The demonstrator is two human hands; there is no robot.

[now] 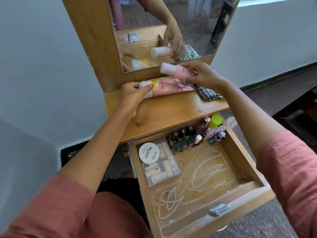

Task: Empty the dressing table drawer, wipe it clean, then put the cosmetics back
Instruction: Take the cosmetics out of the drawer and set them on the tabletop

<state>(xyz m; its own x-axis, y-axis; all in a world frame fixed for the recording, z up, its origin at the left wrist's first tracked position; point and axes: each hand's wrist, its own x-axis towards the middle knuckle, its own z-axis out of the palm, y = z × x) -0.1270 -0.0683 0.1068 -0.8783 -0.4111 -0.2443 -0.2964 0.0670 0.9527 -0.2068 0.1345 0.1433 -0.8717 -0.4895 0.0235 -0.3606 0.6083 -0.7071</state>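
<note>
A small wooden dressing table stands against a pale wall, with a mirror point(188, 23) rising at the back of its tabletop point(171, 109) and its drawer point(243, 162) pulled out below.

The left hand point(132, 95) is wrapped round the white cap end of a big pink tube point(171, 86), thumb on top. The tube lies on its side along the back of the tabletop. The right hand point(204, 74) holds a small pink bottle point(178, 70) in its fingers, up in the air just above the tube, lying sideways with its pale cap pointing left. Under this hand a checked cloth point(208, 93) sits crumpled on the tabletop, touching the far end of the tube. Both forearms come out of pink sleeves.

In the open drawer, a round white tub point(149, 153) marked "NAIL POLISH" rests on a clear plastic box point(163, 169) of small pale tubes in the back left corner. Just beside the box, a cluster of dark-capped nail polish bottles point(184, 138) stands upright along the back. To their right, in the back right corner, are a green-capped jar point(216, 120) and a few little pink-topped bottles point(216, 133). The rest of the drawer floor is bare wood covered in white scribble marks. A metal handle point(219, 209) is fixed to the drawer front.
</note>
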